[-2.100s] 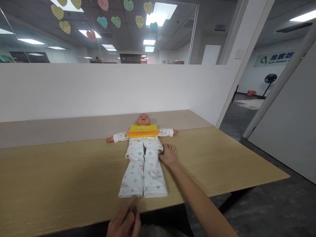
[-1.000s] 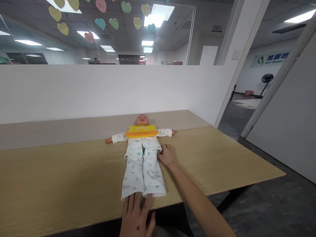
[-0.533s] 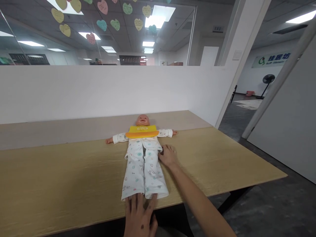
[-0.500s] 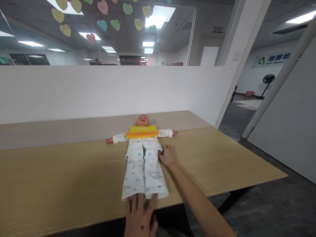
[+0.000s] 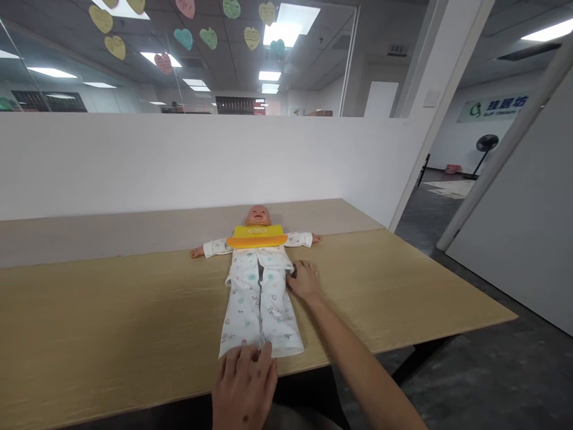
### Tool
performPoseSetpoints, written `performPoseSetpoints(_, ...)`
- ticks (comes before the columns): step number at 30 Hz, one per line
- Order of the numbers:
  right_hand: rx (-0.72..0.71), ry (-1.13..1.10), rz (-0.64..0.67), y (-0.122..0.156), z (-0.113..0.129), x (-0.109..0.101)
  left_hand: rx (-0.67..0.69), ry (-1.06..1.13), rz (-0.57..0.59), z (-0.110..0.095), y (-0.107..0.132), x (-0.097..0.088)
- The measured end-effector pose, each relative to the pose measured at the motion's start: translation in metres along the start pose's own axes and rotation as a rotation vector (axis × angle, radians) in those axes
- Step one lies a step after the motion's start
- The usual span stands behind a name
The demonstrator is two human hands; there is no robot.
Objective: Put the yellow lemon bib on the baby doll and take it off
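A baby doll lies on its back on the wooden table, arms spread, in white printed pyjamas with an orange-yellow bib on its chest. My right hand rests beside the doll's hip at the waist of the pyjama trousers, fingers curled at the cloth. My left hand lies at the near table edge, its fingers on the trouser cuffs, slightly bent and close together.
A white partition wall stands behind the table, with glass and paper hearts above it. The table's right end drops to a dark floor. A standing fan is far off at the right.
My left hand came up from below the table edge onto the trouser cuffs and has now shifted slightly left. My right hand has stayed at the doll's hip.
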State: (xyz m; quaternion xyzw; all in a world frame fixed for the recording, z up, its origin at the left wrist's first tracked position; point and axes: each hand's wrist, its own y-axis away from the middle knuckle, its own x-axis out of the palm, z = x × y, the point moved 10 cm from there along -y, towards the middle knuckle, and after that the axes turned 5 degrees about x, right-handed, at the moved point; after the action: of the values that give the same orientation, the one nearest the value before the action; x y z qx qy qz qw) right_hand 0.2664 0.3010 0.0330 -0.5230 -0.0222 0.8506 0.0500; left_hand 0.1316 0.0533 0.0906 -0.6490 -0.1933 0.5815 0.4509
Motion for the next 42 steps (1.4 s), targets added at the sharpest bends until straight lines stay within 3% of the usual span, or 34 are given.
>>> performPoseSetpoints(6, -0.016, 0.0, -0.009, 0.001, 0.001, 0.0, 0.093, 0.01, 0.017, -0.009, -0.02, 0.016)
performPoseSetpoints(18, -0.002, -0.055, -0.025, -0.003, -0.001, -0.003, 0.074, 0.113, -0.184, -0.009, -0.002, -0.006)
performPoseSetpoints(24, -0.013, -0.064, -0.047, -0.002, 0.0, -0.005, 0.105, 0.108, -0.092, 0.008, 0.013, -0.001)
performPoseSetpoints(28, -0.011, -0.067, -0.048, -0.001, 0.0, -0.005, 0.061, 0.05, -0.004, 0.027, 0.008, 0.006)
performPoseSetpoints(33, -0.01, -0.072, -0.035, -0.002, -0.001, -0.004, 0.074, 0.008, 0.08, 0.034, 0.006, 0.014)
performPoseSetpoints(38, 0.002, -0.066, -0.036, -0.003, -0.003, -0.003, 0.061, -0.105, 0.087, 0.046, 0.003, 0.016)
performPoseSetpoints(42, -0.002, -0.075, -0.039, -0.004, -0.003, -0.003, 0.043, -0.138, -0.039, 0.048, -0.007, 0.003)
